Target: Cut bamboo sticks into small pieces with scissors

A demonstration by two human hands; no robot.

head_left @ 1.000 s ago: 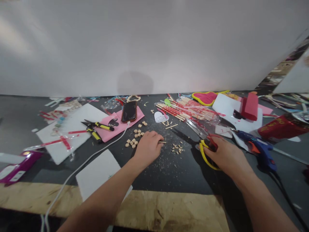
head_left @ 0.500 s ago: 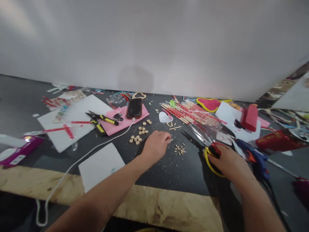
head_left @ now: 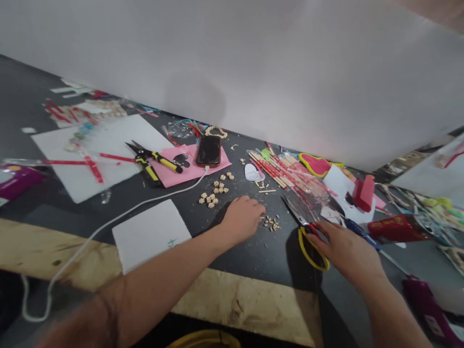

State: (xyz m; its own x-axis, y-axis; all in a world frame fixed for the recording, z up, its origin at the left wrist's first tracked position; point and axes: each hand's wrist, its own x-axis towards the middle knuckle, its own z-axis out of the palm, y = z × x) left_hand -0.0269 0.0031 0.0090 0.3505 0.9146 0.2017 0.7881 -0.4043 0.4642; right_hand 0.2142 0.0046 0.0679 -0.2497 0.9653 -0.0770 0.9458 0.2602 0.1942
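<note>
My left hand [head_left: 243, 218] is over the dark table, fingers curled and pointing down at the left edge of a small pile of cut stick pieces [head_left: 271, 223]. Whatever its fingertips pinch is too small to make out. The yellow-and-red scissors [head_left: 308, 241] are gripped by the handle in my right hand [head_left: 344, 246], with the blades apart and pointing up and left. Small clusters of glued pieces [head_left: 213, 193] lie beyond my left wrist. Red and plain sticks [head_left: 270, 169] lie behind the pile, near a white cut-out [head_left: 253, 172].
A phone [head_left: 208, 151] with a white cable rests on pink paper [head_left: 166, 177], beside black-and-yellow pliers [head_left: 154, 162]. White paper [head_left: 150, 234] lies near the wooden edge [head_left: 232, 299]. At right are a red can [head_left: 397, 228], a red block [head_left: 363, 192] and a glue gun [head_left: 358, 229].
The view has tilted and shifted. My left hand has moved closer to the pile of pieces, and the stick bit seen in its fingertips no longer shows. The scissors have turned slightly.
</note>
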